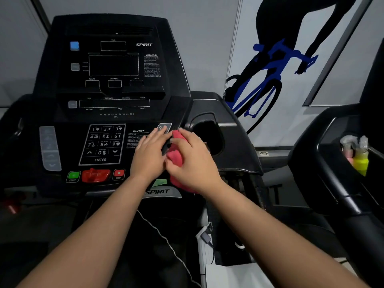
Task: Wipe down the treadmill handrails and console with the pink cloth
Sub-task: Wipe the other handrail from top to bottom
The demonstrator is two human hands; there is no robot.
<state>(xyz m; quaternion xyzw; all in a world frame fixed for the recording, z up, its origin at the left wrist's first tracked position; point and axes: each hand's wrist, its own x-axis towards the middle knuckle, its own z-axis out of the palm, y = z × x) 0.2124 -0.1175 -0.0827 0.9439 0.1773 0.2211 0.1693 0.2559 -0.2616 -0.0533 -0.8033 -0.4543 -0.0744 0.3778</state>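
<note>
The treadmill console (108, 90) fills the left and centre of the frame, with display panels rising to the upper left and the keypad (102, 144) at centre left. A cup recess (208, 136) sits just right of centre. Both hands meet between keypad and recess. The left hand (148, 154) lies with fairly straight fingers on the panel, and the right hand (193, 163) curls over the pink cloth (175, 154), gripping it. The cloth is bunched, its long axis running top to bottom of the frame. The right hand looks set to wipe; most of the panel lies up and left
</note>
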